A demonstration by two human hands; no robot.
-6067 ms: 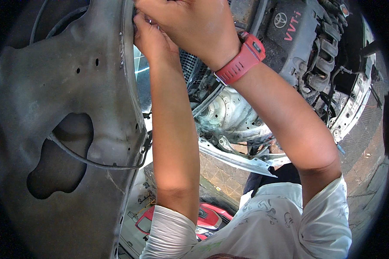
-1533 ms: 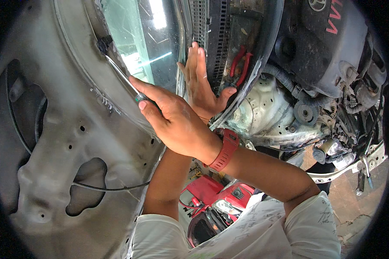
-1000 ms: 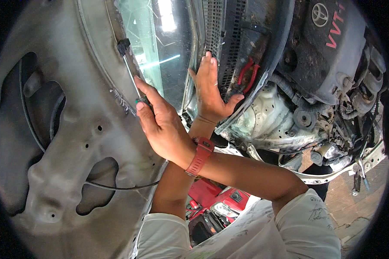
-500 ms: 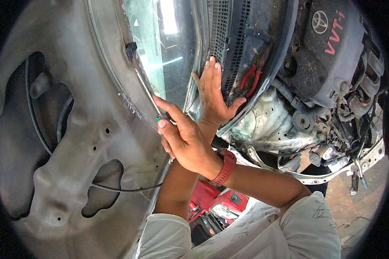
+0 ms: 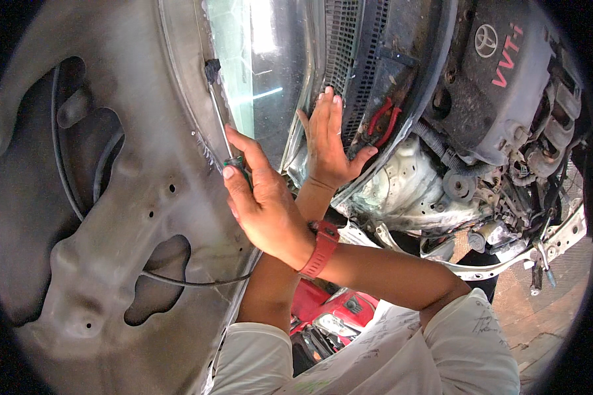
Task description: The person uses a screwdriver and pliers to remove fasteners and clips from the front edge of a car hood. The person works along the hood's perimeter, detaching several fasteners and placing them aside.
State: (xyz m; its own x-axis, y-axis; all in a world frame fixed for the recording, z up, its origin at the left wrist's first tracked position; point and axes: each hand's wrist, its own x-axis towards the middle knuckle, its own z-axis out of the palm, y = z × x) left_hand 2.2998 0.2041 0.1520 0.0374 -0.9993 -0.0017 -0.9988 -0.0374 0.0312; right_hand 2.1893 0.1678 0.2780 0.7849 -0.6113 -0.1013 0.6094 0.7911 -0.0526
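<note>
My right hand [image 5: 263, 210], with a red watch on its wrist, grips a screwdriver [image 5: 219, 122] by its dark handle. My index finger stretches along the thin metal shaft. The tip is at a small black piece [image 5: 212, 70] on the frame edge beside the windshield [image 5: 267, 72]; whether it presses in, I cannot tell. My left hand [image 5: 329, 148] lies flat, fingers together and stretched out, by the lower windshield edge and the slotted black cowl panel [image 5: 352, 59]. The right forearm crosses over the left.
The bare grey hood panel [image 5: 125, 263], with cut-outs and a cable [image 5: 197, 284], fills the left. Red-handled pliers [image 5: 385, 122] lie in the cowl trough. The engine cover [image 5: 501, 85] is at the right, and something red [image 5: 342, 306] shows below my arms.
My right hand has shifted slightly left, and the screwdriver's tip has come up to the black piece. The left hand stays flat in place. The view has shifted a little.
</note>
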